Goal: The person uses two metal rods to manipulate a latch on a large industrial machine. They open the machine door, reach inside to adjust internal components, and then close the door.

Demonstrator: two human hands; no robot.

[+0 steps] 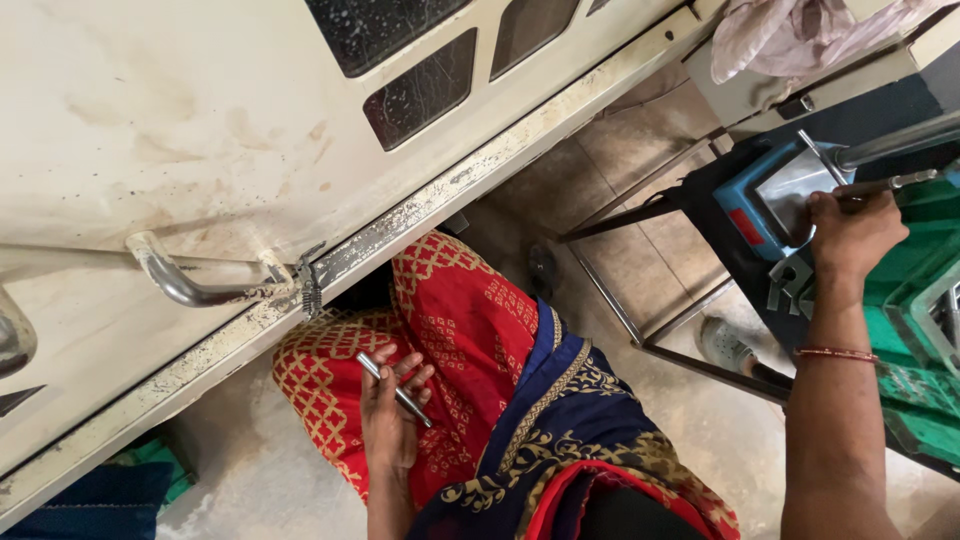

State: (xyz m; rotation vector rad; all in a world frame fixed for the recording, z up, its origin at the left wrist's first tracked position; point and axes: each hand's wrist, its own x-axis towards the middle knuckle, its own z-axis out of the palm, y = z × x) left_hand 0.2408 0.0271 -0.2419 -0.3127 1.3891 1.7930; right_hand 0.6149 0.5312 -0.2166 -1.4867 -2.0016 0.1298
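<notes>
The upper left of the frame is being filled by a stained cream table (150,120) with a bent metal handle (190,285) on its edge. Below it, lap fabric in red and gold (460,320) is being crossed by a blue border. At the right, a blue machine (770,190) is being gripped by the right hand (850,230), closed on its metal lever (880,150). At lower centre, a thin metal rod (395,390) is being held loosely in the left hand (392,405); it could likely be dropped, the fingers being only half curled.
</notes>
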